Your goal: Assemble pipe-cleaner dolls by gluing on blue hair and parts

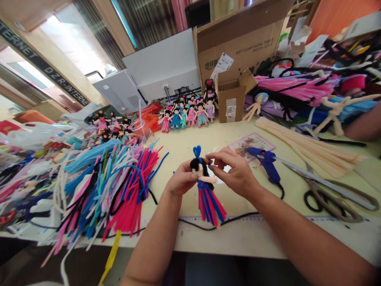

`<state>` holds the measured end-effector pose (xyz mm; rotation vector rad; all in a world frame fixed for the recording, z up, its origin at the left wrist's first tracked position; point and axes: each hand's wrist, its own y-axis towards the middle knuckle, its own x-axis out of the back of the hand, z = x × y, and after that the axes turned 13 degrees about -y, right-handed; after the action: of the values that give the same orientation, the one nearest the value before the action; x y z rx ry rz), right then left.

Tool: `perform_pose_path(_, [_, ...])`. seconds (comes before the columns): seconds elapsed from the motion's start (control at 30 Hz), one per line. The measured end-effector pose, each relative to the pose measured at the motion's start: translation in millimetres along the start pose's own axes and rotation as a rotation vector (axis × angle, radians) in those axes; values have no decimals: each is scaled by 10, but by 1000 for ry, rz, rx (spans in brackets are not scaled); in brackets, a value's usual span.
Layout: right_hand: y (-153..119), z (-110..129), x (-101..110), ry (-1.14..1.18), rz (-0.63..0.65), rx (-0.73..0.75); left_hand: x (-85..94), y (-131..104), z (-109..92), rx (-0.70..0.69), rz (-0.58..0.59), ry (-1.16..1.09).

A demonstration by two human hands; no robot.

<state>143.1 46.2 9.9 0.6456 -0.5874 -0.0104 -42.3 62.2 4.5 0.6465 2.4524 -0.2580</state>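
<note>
Over the pale table (244, 238), left fingers (194, 174) pinch a doll (208, 198), right fingers (212, 162) nearly closed.

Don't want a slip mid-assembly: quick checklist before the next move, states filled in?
1. Doll held in the left hand: ok.
2. Small blue piece between the right hand's fingertips: ok. Whether it is fixed to the doll: cannot tell.
3. Blue loops standing up on the doll's head: ok.
4. Skirt ends clear of the black cord: not ok, they overlap in view; contact unclear.
5. Glue gun on the table, out of both hands: ok. Whether it is hot: cannot tell.
6. Scissors clear of both hands: ok.
</note>
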Motion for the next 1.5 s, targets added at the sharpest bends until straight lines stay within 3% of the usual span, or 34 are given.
perform_pose_path(0.7, [15, -16, 51, -21, -24, 12, 20, -17, -31, -5, -41, 13])
perform_pose_path(0.87, [47, -32, 203, -3, -103, -53, 19, -8, -61, 21, -12, 193])
perform_pose_path(0.97, [52, -3, 252, -43, -99, -20, -18, -6, -55, 52, -6, 278])
perform_pose_path(1.23, [53, -9, 212, -164, -27, 141, -165, -48, -68, 66, -2, 586])
perform_pose_path(1.5, [51, -30, 216, -211, -5, 163, -194, -64, -101, 20, 39, 778])
